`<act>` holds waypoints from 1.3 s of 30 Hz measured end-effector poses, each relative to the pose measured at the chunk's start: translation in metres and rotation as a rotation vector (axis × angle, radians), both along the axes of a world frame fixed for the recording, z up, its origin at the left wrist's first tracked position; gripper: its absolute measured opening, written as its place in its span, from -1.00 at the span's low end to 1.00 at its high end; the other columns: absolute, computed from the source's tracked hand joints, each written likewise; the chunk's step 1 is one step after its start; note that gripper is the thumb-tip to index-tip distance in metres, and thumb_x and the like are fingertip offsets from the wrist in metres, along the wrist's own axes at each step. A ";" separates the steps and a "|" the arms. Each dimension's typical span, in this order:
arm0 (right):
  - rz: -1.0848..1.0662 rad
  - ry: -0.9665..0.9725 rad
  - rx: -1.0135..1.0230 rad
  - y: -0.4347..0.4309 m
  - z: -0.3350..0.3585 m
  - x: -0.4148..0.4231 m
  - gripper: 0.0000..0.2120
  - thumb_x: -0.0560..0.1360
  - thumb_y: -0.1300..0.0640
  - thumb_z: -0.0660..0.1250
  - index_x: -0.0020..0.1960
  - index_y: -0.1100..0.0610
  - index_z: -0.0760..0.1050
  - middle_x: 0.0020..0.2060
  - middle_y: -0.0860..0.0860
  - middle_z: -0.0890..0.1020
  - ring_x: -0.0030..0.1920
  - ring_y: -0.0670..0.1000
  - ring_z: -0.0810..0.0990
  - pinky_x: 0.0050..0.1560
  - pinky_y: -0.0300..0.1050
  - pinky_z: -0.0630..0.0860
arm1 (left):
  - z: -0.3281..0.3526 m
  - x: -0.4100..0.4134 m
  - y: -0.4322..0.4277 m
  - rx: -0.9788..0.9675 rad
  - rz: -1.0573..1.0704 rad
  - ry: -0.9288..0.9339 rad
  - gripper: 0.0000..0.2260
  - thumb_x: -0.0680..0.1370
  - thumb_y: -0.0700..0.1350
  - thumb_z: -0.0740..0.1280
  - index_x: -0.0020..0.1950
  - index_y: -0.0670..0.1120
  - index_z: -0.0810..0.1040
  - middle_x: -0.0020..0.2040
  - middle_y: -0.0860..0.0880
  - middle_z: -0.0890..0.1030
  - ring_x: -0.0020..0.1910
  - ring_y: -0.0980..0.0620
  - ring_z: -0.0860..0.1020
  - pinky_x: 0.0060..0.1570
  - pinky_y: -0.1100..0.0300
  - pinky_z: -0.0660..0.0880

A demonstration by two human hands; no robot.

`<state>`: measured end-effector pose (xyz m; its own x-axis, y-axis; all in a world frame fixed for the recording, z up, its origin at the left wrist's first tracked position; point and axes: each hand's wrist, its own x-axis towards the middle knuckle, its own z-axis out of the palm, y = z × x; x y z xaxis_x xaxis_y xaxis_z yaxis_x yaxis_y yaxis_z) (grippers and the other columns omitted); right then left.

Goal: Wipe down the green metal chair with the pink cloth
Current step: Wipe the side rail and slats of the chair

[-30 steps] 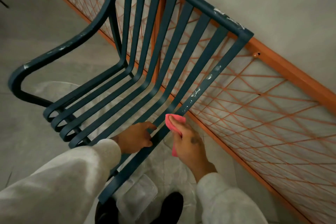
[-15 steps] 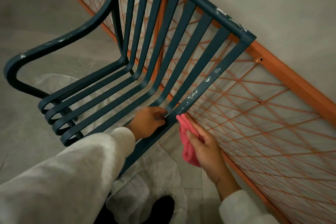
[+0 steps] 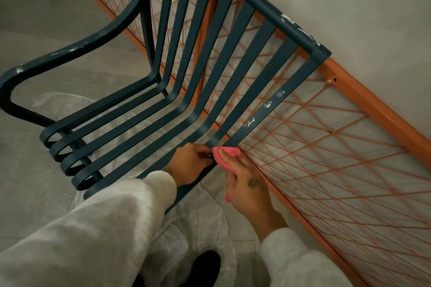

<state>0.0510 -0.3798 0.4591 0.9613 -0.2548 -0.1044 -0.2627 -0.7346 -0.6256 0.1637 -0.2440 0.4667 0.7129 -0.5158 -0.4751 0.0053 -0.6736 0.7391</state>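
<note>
The dark green metal chair (image 3: 205, 81) fills the middle of the view, with slatted seat and back and white flecks on its right outer slat and top rail. My left hand (image 3: 191, 163) grips the right edge of the seat near the bend. My right hand (image 3: 247, 186) holds the pink cloth (image 3: 225, 155) pressed against the base of the right outer slat, right beside the left hand. Part of the cloth hangs out below the palm.
An orange frame with criss-cross orange cords (image 3: 326, 147) stands right behind the chair against a pale wall (image 3: 349, 7). Clear plastic sheeting (image 3: 200, 216) lies on the grey floor under the chair. A dark shoe (image 3: 205, 263) shows at the bottom.
My right hand turned palm-down and brought the cloth back up onto the base of the outer slat. My left hand stays gripping the seat edge. The view shifted slightly.
</note>
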 end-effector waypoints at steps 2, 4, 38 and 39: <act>-0.019 0.009 -0.064 -0.012 0.003 0.000 -0.54 0.62 0.15 0.23 0.42 -0.25 0.36 0.36 -0.13 0.47 0.24 -0.06 0.51 0.20 -0.25 0.51 | 0.002 0.001 0.001 0.000 0.013 0.040 -0.76 0.56 -0.18 0.34 0.22 -0.06 0.62 0.14 -0.02 0.66 0.11 0.04 0.61 0.26 0.07 0.49; -0.091 0.010 -0.115 -0.028 0.007 0.010 -0.53 0.61 0.16 0.23 0.43 -0.24 0.36 0.30 -0.05 0.51 0.19 -0.01 0.54 0.11 -0.17 0.53 | 0.002 0.002 0.001 0.006 0.012 0.069 -0.73 0.56 -0.17 0.34 0.26 -0.06 0.59 0.18 -0.03 0.64 0.14 0.02 0.59 0.29 0.04 0.48; -0.090 -0.049 -0.094 -0.027 -0.003 0.029 -0.55 0.61 0.12 0.22 0.47 -0.15 0.35 0.35 -0.04 0.50 0.28 0.00 0.51 0.26 -0.04 0.53 | 0.004 0.007 0.000 0.042 -0.014 0.042 -0.74 0.54 -0.15 0.37 0.23 -0.10 0.59 0.17 -0.05 0.64 0.13 0.00 0.59 0.27 0.09 0.48; -0.069 -0.053 -0.068 -0.018 -0.008 0.025 -0.54 0.61 0.11 0.21 0.48 -0.15 0.34 0.36 -0.06 0.48 0.29 -0.02 0.50 0.26 -0.12 0.52 | 0.004 0.007 0.000 0.040 -0.017 0.036 -0.75 0.54 -0.16 0.37 0.22 -0.10 0.60 0.15 -0.05 0.64 0.11 0.01 0.60 0.26 0.09 0.49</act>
